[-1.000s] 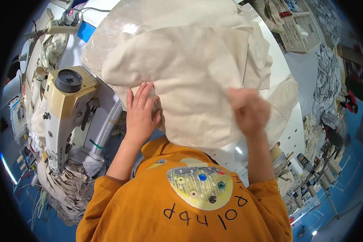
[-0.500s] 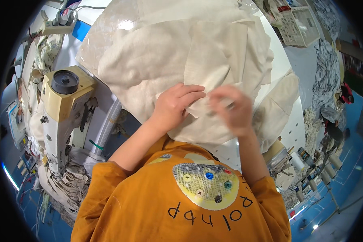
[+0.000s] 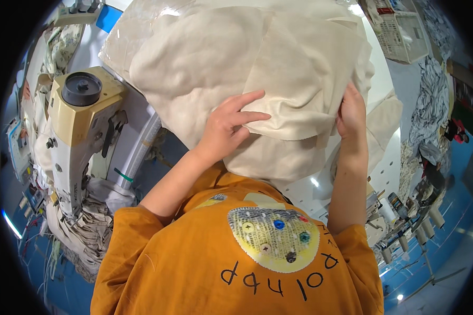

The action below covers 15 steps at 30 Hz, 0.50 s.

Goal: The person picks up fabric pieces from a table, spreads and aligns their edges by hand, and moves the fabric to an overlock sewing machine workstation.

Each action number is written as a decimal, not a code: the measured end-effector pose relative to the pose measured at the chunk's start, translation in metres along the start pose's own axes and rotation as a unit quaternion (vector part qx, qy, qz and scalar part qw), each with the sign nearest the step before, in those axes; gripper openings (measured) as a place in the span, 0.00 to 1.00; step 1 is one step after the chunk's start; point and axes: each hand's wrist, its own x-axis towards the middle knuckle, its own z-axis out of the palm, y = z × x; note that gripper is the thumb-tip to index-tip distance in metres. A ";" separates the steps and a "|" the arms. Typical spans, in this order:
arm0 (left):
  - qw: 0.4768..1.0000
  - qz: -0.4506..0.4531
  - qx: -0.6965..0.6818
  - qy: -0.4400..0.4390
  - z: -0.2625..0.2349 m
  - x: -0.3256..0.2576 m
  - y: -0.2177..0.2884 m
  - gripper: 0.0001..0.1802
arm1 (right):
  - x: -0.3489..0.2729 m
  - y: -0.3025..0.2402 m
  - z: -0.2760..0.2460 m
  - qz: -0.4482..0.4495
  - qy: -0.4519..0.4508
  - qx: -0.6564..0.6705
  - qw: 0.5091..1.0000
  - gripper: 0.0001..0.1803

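A pile of cream fabric point(image 3: 194, 68) covers the white table in front of me. On top of it lies a separate fabric piece point(image 3: 299, 63) with a rumpled near edge. My left hand point(image 3: 231, 123) rests at this piece's left near corner, its fingers stretched out and parted over the cloth. At the right side, my right hand point(image 3: 353, 111) has its fingers and thumb closed around the piece's edge. Folds bunch up between the two hands. Part of the right fingers is hidden behind the cloth.
A cream sewing machine head point(image 3: 73, 142) with a black handwheel stands to my left. Clear plastic sheeting point(image 3: 123, 42) lies under the pile's far left. A white basket point(image 3: 404, 37) sits at the far right, with thread cones point(image 3: 428, 231) nearer on that side.
My right hand has moved right, from beside the left hand to the piece's right edge. The top piece now lies spread wider, and the left hand's fingers have parted.
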 end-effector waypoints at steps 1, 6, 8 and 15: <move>1.000 -0.002 -0.001 0.001 -0.001 0.000 -0.001 0.28 | 0.001 0.003 -0.001 0.004 -0.007 -0.009 1.000 0.18; 0.998 -0.018 -0.062 0.004 -0.003 0.001 -0.005 0.27 | -0.002 0.004 0.006 -0.016 -0.018 -0.088 0.996 0.18; 0.997 -0.023 -0.078 0.007 -0.003 0.000 -0.006 0.27 | -0.003 0.004 0.011 -0.020 -0.023 -0.086 0.996 0.18; 0.994 -0.044 -0.103 -0.012 -0.006 0.001 -0.004 0.29 | -0.001 0.002 0.014 -0.001 -0.063 -0.035 0.997 0.17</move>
